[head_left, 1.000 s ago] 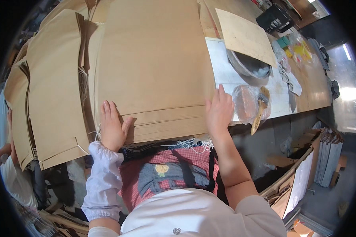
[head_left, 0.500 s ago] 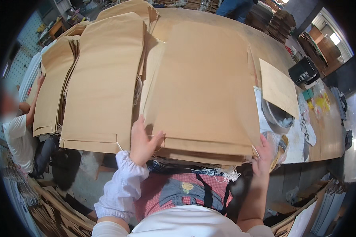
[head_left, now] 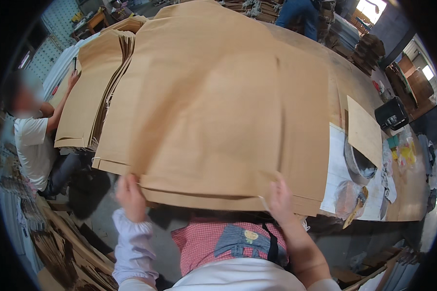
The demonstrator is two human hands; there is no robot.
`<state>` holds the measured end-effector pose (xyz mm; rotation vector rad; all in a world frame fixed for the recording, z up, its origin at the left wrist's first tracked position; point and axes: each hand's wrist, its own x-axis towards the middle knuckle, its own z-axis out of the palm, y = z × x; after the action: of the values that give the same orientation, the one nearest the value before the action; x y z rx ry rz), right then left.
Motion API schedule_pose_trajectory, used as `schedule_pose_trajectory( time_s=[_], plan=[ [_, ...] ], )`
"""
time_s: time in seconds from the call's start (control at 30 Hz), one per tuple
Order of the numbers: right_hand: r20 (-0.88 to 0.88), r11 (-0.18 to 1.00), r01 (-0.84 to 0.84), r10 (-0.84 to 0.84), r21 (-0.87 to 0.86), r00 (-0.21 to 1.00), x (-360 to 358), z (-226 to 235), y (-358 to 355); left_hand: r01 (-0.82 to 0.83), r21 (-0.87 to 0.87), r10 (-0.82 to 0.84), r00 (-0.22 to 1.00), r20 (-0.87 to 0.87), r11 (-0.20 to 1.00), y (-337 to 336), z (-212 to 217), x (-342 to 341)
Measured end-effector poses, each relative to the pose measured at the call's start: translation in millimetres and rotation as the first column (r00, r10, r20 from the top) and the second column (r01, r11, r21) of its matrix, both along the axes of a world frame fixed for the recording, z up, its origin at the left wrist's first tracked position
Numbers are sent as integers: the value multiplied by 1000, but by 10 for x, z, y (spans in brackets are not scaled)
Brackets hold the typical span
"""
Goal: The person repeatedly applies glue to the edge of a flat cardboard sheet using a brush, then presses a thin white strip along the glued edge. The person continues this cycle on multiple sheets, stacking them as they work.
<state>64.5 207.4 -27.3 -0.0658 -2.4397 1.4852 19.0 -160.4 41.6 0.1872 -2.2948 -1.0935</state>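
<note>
A large brown paper bag [head_left: 209, 140] with a folded strip along its near edge is held up in front of me, slightly blurred. My left hand [head_left: 131, 196] grips its near left corner, fingers closed. At the near right corner my right hand [head_left: 279, 201] pinches the same edge, beside a bit of white cord. Under the bag's right side lies a stack of similar paper bags [head_left: 306, 140]. To the left is another stack of bags [head_left: 115, 131], partly covered by the held one.
Farther left, a co-worker [head_left: 34, 131] sits with a hand by a third bag stack [head_left: 90, 92]. On the table's right are a bowl [head_left: 357, 165] under a board [head_left: 364, 128], a brush [head_left: 357, 208], a black container [head_left: 392, 114] and plastic bags. Another person's blue trousers [head_left: 296, 19] show beyond.
Both hands have moved left, carrying the top bag from the right stack across toward the left stack. The view has shifted somewhat too.
</note>
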Motion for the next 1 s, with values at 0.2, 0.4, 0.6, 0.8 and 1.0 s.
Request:
schedule_pose_trajectory(
  time_s=[0.2, 0.4, 0.6, 0.8, 1.0],
  plan=[
    [285, 702, -200, 508, -683, 813, -869, 245, -1292, -221, -271, 211, 975, -66, 937, -1667, -198, -772],
    [272, 449, -26, 586, -893, 763, -591, 221, -1571, -332, -535, 470, 871, 143, 777, -2399, -628, -1132],
    [406, 728, -522, 683, -444, 607, 345, 661, 7, -20, -447, -25, 995, -94, 894, -497, -170, -602],
    [180, 555, 197, -551, 808, 815, 1238, 903, 1947, 836, -367, -815, 515, 267, 408, 1065, -452, 368],
    [74, 467, 181, -478, 866, 875, 1484, 805, 2312, 894, -445, -712, 341, 614, 44, 1584, -1191, 301]
  ],
)
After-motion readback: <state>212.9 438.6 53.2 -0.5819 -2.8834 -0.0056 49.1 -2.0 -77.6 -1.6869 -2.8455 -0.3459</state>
